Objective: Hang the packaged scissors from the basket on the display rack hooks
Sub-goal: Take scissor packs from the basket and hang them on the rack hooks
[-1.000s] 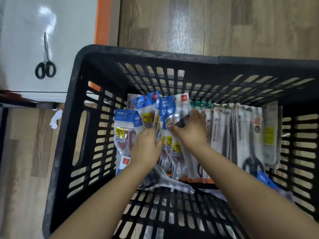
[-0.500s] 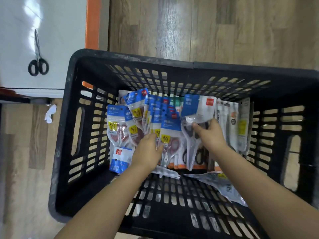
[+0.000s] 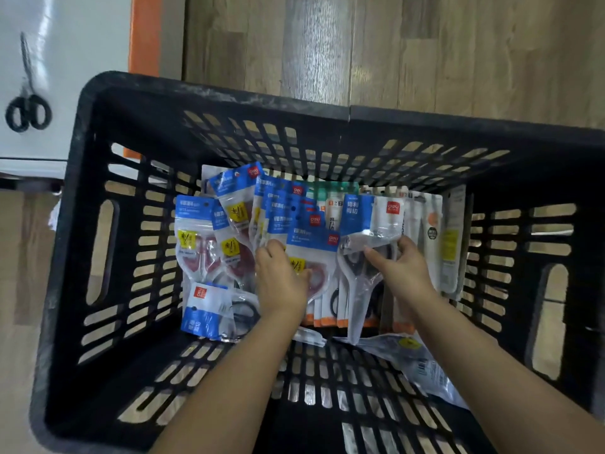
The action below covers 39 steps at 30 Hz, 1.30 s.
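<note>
The left hand [image 3: 281, 280] reaches into the black basket [image 3: 98, 103] and lies on the fanned blue-topped scissor packs [image 3: 291, 217], fingers curled at the edge of one; whether it grips is not clear. To its right, the right hand [image 3: 404, 268] pinches a blue-and-white scissor pack [image 3: 371, 221] by its clear middle, thumb in front, and holds it upright apart from the row.

Step in hand, as judged: picking stock out of the basket. No rack or hooks are in view, so the next move calls for lifting this pack clear and finding its hang hole.

Count: one basket; roughly nine blue-topped packs, overlapping, so not exact; several white packs [image 3: 425, 224] at the right, number unclear; one loose pair of black scissors [image 3: 27, 103] on the white shelf [image 3: 82, 44], far left.
</note>
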Each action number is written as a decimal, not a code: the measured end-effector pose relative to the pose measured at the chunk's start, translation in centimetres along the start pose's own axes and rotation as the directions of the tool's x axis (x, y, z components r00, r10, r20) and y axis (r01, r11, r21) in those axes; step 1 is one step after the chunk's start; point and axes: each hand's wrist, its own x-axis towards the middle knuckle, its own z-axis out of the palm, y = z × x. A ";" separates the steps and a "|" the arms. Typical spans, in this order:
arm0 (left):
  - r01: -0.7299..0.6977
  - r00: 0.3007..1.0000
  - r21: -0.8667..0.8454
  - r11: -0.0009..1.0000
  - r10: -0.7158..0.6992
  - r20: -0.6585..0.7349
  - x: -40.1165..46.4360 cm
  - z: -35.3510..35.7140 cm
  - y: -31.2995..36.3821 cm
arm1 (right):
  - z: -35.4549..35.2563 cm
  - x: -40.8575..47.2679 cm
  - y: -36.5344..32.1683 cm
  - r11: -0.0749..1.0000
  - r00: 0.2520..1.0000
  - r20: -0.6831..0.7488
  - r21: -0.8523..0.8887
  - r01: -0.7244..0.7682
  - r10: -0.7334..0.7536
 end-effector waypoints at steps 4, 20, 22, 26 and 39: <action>-0.028 1.000 0.009 1.000 0.028 0.005 0.5 0.2 -0.4 | 0.2 0.0 0.2 1.000 1.000 0.016 -0.017 -0.014 0.015; 0.156 0.945 -0.498 0.853 0.018 0.326 -0.3 2.0 -1.1 | 1.2 -1.3 1.2 0.997 0.997 0.009 -0.027 -0.076 0.076; 0.225 0.936 -0.567 0.793 -0.015 0.351 0.0 1.4 -1.0 | 1.3 -1.8 1.3 0.995 0.994 0.022 -0.014 -0.102 0.103; 0.254 0.964 -0.706 0.661 -0.116 0.238 -0.3 -2.6 -2.4 | 1.6 -3.9 0.0 0.994 0.994 0.023 -0.009 -0.107 0.107; -0.062 0.985 -0.940 0.335 -0.133 -0.112 -11.7 -34.4 -0.2 | 8.0 -25.1 -25.9 0.945 0.899 0.296 0.047 0.323 -0.322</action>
